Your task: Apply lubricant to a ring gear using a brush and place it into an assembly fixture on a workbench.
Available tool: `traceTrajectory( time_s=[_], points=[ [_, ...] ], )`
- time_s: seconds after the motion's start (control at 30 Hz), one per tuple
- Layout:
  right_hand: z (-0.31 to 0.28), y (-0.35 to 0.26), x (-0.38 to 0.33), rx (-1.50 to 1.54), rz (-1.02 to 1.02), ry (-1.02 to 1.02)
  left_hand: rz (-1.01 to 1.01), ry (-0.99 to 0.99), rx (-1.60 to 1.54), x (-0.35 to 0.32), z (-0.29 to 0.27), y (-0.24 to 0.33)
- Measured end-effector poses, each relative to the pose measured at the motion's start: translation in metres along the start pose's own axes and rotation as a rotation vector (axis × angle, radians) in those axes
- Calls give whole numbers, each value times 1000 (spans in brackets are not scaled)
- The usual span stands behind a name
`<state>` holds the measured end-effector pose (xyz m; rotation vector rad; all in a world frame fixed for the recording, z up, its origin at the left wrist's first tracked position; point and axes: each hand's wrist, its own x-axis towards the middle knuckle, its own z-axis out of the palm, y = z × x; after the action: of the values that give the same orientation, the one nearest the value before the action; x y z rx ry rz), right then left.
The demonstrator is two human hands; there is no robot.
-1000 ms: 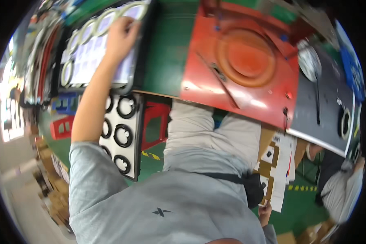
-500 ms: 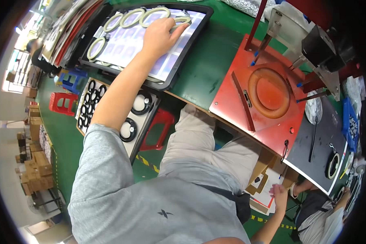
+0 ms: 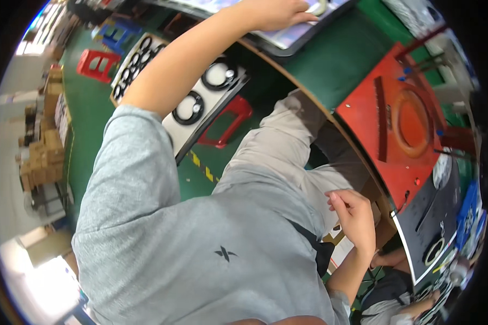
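My left hand (image 3: 276, 13) reaches over the black-rimmed tray (image 3: 287, 51) at the top edge. Its fingers are closed on a pale cream ring (image 3: 321, 7), which is only partly visible because the picture's edge cuts it off. My right hand (image 3: 357, 221) is raised in front of my right thigh, its fingers loosely curled in and the thumb beside them. Nothing shows in it.
A red machine plate (image 3: 363, 116) with an orange ring (image 3: 398, 122) stands on the green table (image 3: 325, 70). Round black-rimmed pieces (image 3: 188, 107) lie on a board at left, above a red stool (image 3: 230, 122). Another person (image 3: 387, 292) sits at lower right.
The view has swung, so the tray sits higher and mostly out of the picture. My right hand has come up from low at the right to my thigh, its fingers curling in.
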<state>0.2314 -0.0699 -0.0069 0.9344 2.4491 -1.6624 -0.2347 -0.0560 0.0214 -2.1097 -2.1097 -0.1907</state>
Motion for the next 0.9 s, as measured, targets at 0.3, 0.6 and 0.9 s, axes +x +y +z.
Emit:
traceTrajectory(
  time_s=[0.3,0.6,0.9],
  points=[
    [17,-11,26,50,-19,-65,-512,905,-526,-141,-12,21],
    [35,-13,34,-3,-66,-99,-724,-96,-28,-282,168,22],
    [35,-17,29,61,-35,-31,-825,-348,-1246,-199,2,39]
  ],
)
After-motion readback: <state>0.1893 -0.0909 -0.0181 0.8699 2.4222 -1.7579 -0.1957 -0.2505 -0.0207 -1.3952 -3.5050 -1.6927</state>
